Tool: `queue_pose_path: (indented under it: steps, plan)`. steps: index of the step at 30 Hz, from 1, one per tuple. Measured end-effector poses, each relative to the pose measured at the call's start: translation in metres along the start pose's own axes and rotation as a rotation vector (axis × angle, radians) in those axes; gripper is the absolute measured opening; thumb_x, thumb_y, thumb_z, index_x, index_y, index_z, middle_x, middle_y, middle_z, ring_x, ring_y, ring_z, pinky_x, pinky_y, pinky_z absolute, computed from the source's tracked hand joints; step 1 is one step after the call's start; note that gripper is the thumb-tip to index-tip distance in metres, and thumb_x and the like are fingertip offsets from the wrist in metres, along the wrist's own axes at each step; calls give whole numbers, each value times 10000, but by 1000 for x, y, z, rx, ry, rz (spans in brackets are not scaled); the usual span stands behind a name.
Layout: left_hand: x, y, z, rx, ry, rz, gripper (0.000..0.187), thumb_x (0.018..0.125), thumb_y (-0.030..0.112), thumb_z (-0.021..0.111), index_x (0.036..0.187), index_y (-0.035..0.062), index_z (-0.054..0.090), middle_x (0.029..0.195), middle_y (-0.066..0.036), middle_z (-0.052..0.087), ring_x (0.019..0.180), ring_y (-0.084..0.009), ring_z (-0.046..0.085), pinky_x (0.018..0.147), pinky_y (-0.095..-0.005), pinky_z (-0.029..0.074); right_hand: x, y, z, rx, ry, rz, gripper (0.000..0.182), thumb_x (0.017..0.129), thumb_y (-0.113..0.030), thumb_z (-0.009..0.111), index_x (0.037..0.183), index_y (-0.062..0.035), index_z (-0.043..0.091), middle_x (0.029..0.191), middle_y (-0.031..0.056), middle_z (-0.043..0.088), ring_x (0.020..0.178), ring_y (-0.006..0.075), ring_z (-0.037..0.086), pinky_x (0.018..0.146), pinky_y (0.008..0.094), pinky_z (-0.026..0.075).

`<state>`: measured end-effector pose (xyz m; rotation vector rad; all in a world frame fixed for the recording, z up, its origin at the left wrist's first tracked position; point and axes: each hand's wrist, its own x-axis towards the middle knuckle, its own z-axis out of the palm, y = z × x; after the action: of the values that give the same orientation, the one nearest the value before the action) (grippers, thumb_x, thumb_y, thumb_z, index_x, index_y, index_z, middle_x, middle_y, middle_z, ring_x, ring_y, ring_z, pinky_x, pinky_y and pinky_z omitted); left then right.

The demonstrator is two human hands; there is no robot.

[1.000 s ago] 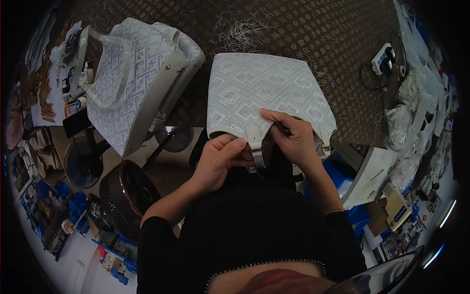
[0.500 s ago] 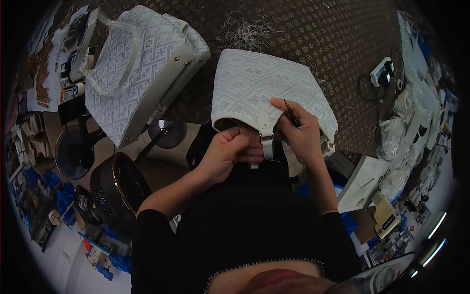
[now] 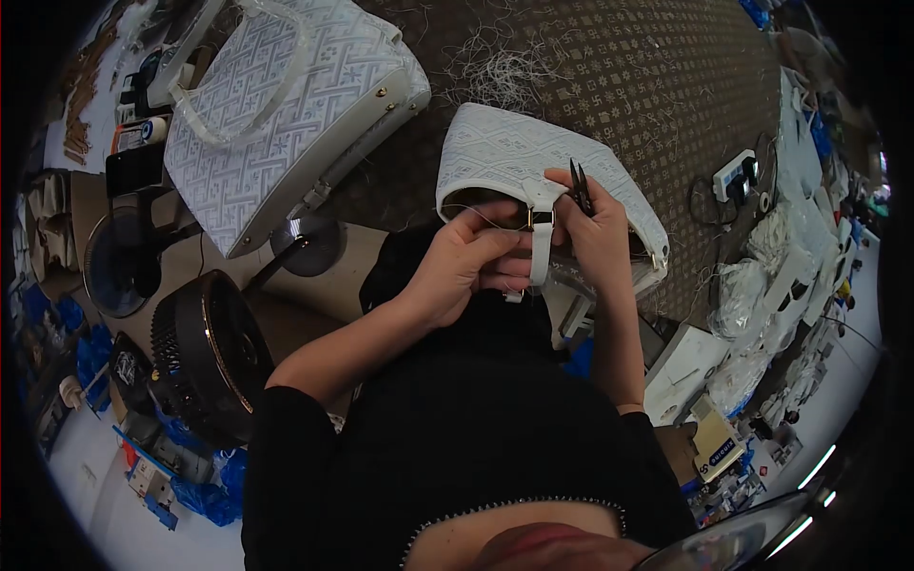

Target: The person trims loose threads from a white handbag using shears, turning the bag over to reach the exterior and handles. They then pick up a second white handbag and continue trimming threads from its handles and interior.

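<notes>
A white patterned handbag (image 3: pixel 533 152) lies tilted on the table edge before me, its dark opening facing my body. My left hand (image 3: pixel 466 252) is closed at the opening, fingers curled behind a white strap (image 3: pixel 541 252) that passes through a gold buckle (image 3: pixel 530 219). A thin light thread (image 3: pixel 476 211) loops by its fingertips. Black thread snips (image 3: pixel 579 188) stick up from my right hand (image 3: pixel 598 233), points upward and apart. That hand's thumb and fingers are also beside the strap at the bag's rim; their exact contact is hidden.
A larger white handbag (image 3: pixel 286 114) with handles lies at the left. A tangle of thread (image 3: pixel 509 71) sits on the brown patterned tabletop (image 3: pixel 657 76). Black fans (image 3: pixel 214 357) stand at lower left. A power strip (image 3: pixel 733 176) and plastic bags (image 3: pixel 747 300) are at right.
The handbag sits further right in view, its opening turned more toward me. The snips have swung to point upward. A thread loop now shows by my left fingers.
</notes>
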<state>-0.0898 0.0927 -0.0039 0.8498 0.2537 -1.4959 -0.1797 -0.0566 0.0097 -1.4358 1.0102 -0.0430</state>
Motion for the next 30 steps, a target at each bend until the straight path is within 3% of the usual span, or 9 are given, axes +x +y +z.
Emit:
queue_pose_path:
  steps: [3, 6, 8, 14, 30]
  plan:
    - [3, 6, 1, 15, 22, 78, 311, 865, 164, 526, 1129, 23, 440, 963, -104, 564, 751, -186, 628, 631, -313, 550, 1, 0, 0, -27, -1, -9, 221, 832, -66, 532, 1038, -2, 578, 569, -17, 516, 485, 37, 457, 465, 190, 346]
    - [7, 11, -1, -16, -94, 39, 342, 869, 188, 510, 1156, 29, 411, 970, -104, 558, 754, -192, 634, 617, -313, 554, 2, 1, 1, 22, 4, -15, 220, 835, -70, 537, 1041, -2, 576, 584, -17, 525, 487, 36, 457, 465, 186, 351]
    - [11, 12, 1, -58, -124, 13, 257, 887, 186, 477, 1086, 24, 498, 948, -99, 600, 725, -181, 638, 602, -293, 552, 0, 2, 2, 34, 4, -12, 217, 840, -66, 535, 1043, 0, 573, 600, -18, 530, 488, 34, 457, 468, 180, 357]
    - [13, -2, -2, 17, -64, 33, 222, 873, 181, 535, 1032, 27, 549, 922, -104, 630, 738, -157, 638, 602, -297, 560, -1, 9, 3, 93, 5, -9, 226, 845, -48, 523, 1061, 3, 565, 615, -17, 532, 497, 36, 461, 472, 176, 367]
    - [12, -5, -10, 88, -61, 2, 174, 871, 175, 548, 967, 30, 557, 924, -118, 629, 761, -153, 634, 624, -300, 564, -3, 8, 0, 113, -38, 5, 250, 841, -14, 508, 1086, 11, 553, 632, -12, 534, 522, 35, 474, 477, 180, 379]
